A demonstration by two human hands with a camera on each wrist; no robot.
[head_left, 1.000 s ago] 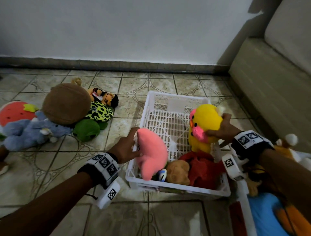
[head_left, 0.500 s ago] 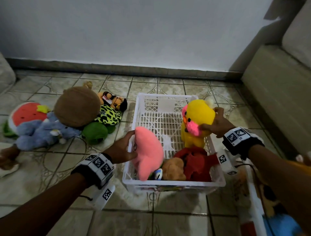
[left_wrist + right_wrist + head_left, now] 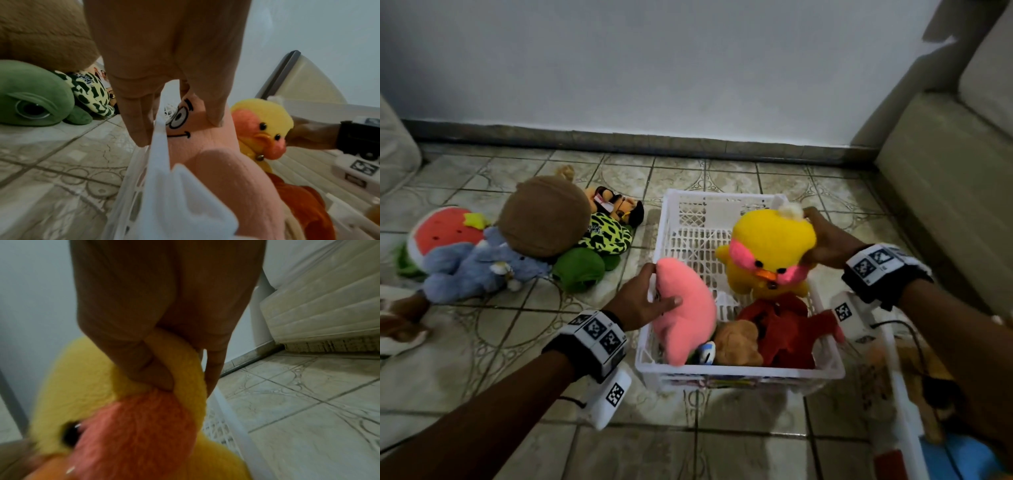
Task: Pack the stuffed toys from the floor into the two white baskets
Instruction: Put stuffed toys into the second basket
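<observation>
A white basket (image 3: 739,371) stands on the tiled floor. My left hand (image 3: 664,286) grips a pink star plush (image 3: 685,318) at the basket's left wall. In the left wrist view the thumb lies on the pink star plush (image 3: 216,162) and the fingers (image 3: 135,116) reach down outside the rim. My right hand (image 3: 815,240) pinches the head of a yellow duck plush (image 3: 767,250), upright in the basket and facing me. In the right wrist view that hand (image 3: 185,378) squeezes a fold of the yellow duck plush (image 3: 82,386). A red plush (image 3: 787,335) and a brown teddy (image 3: 736,342) lie at the basket's near end.
Left of the basket lie a brown round plush (image 3: 544,216), a green turtle (image 3: 582,270), a blue plush (image 3: 472,270) and a watermelon plush (image 3: 441,229). A second white basket (image 3: 900,394) with toys sits at the lower right. A sofa (image 3: 945,205) runs along the right.
The duck has been turned from facing left to facing me, and my right hand now holds it at the back of its head. My left thumb has come over the pink plush.
</observation>
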